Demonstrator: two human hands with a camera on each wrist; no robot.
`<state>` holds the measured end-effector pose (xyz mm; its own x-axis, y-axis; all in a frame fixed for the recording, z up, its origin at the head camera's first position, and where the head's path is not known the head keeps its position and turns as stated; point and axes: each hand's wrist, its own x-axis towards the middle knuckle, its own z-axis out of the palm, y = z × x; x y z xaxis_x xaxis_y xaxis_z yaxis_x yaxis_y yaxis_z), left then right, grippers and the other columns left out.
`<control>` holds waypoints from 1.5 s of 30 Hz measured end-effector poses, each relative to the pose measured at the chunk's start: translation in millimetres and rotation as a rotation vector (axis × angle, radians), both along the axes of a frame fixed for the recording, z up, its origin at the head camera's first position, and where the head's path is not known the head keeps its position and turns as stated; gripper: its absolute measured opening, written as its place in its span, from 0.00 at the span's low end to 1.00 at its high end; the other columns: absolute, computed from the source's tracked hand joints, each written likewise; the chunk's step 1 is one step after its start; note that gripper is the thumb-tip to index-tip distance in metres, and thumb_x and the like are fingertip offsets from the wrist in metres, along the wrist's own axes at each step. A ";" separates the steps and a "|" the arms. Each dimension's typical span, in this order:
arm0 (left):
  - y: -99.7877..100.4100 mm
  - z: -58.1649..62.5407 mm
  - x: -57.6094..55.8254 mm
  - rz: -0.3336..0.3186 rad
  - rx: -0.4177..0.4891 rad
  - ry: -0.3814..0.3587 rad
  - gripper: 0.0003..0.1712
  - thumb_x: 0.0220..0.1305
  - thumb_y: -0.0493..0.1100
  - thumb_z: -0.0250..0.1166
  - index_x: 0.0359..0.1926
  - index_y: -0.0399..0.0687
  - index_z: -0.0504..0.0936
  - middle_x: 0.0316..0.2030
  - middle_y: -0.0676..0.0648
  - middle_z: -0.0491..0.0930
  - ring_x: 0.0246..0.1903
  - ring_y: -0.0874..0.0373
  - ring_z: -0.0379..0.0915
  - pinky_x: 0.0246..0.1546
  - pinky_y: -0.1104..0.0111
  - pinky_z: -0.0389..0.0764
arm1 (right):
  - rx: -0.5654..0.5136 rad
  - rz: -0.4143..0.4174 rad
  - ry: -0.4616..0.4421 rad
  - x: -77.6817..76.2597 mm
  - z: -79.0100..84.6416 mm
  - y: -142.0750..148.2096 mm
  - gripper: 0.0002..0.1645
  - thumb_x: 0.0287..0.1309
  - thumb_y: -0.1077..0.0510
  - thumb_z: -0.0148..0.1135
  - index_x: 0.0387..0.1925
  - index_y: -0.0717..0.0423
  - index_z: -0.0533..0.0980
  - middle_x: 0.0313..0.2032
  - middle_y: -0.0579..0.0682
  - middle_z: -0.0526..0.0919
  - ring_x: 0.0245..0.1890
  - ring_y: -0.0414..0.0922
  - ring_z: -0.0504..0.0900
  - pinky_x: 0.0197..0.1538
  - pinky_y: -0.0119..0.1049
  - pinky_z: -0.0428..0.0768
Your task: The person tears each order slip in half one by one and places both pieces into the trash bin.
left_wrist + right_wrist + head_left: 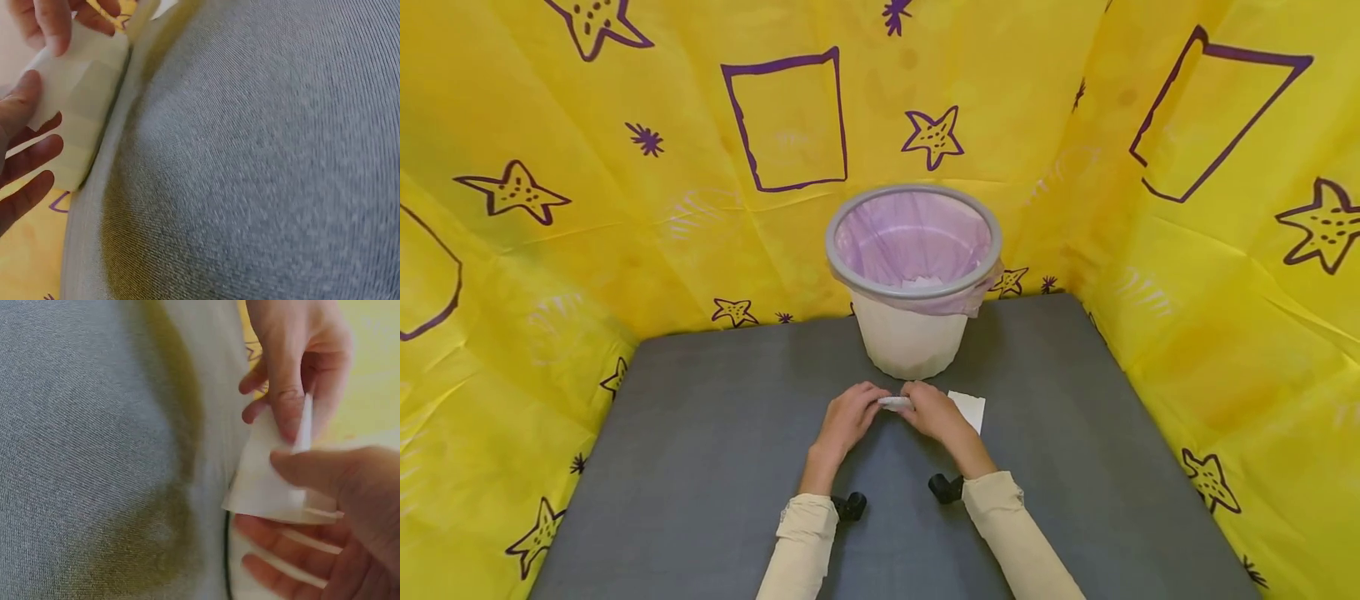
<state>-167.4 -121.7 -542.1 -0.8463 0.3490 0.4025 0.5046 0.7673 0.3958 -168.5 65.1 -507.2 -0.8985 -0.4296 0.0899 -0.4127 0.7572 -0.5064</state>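
Note:
A small piece of white paper (895, 403) is held between both hands, low over the table in front of the bin. My left hand (848, 418) pinches its left side, thumb on the near face. On the right side, my right hand (934, 413) grips it between thumb and fingers. In the right wrist view the paper (259, 472) has a fold standing up near the left thumb. Another white sheet (970, 408) lies on the table beside the right hand, partly covered by that hand and wrist.
A pale waste bin (913, 337) with a grey rim and pinkish liner stands just beyond the hands, with white scraps (922, 282) inside. The grey table (715, 467) is enclosed by yellow patterned sheets (685, 208). Black wrist cameras sit at both cuffs.

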 end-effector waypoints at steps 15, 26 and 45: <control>-8.2 67.7 -8.8 -0.202 0.295 0.106 0.04 0.60 0.36 0.67 0.37 0.44 0.86 0.33 0.49 0.85 0.30 0.60 0.80 0.32 0.71 0.81 | -0.075 0.058 0.317 -2.3 52.8 0.4 0.07 0.65 0.57 0.59 0.32 0.53 0.78 0.28 0.47 0.82 0.28 0.44 0.80 0.33 0.40 0.78; -3.8 137.8 -4.2 -0.205 0.439 0.160 0.06 0.60 0.37 0.67 0.38 0.42 0.85 0.32 0.46 0.84 0.29 0.59 0.79 0.34 0.74 0.82 | -0.358 0.181 0.494 -8.2 111.4 6.0 0.04 0.64 0.62 0.60 0.34 0.58 0.79 0.30 0.50 0.82 0.29 0.42 0.77 0.35 0.34 0.77; 32.7 143.9 8.1 0.103 0.717 0.408 0.02 0.59 0.34 0.67 0.31 0.39 0.84 0.29 0.42 0.82 0.26 0.56 0.74 0.30 0.77 0.75 | -0.791 -0.081 0.097 -1.8 123.6 -10.7 0.12 0.67 0.58 0.57 0.36 0.64 0.80 0.17 0.56 0.74 0.13 0.35 0.67 0.18 0.27 0.65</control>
